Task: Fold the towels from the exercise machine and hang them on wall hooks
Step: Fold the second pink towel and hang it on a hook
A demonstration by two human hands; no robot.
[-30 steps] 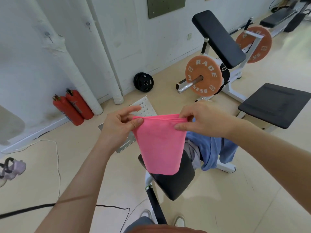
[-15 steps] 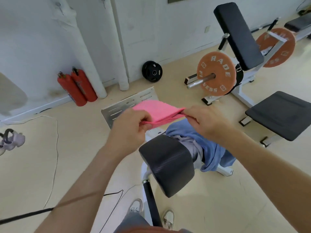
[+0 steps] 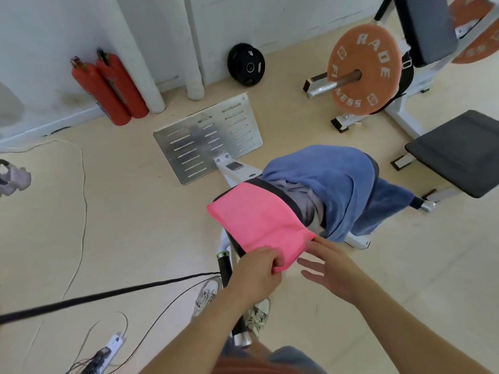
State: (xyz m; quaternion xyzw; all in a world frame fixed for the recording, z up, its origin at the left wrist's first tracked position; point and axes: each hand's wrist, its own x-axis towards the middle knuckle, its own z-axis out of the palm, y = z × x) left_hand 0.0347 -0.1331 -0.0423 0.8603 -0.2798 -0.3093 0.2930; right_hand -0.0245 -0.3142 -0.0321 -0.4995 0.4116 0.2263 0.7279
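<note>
Black machine pad (image 3: 284,196) beneath a folded pink towel (image 3: 256,220), blue towel (image 3: 333,179) over grey towel (image 3: 306,197) just beside.

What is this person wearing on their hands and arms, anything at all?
Nothing that shows. The left hand and right hand are ungloved, with no rings, watch or bracelet visible. The left forearm and right forearm are bare, no sleeve in view.

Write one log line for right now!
folded pink cloth towel on black padded cushion | left hand pinches its near edge | right hand open beside it
</note>
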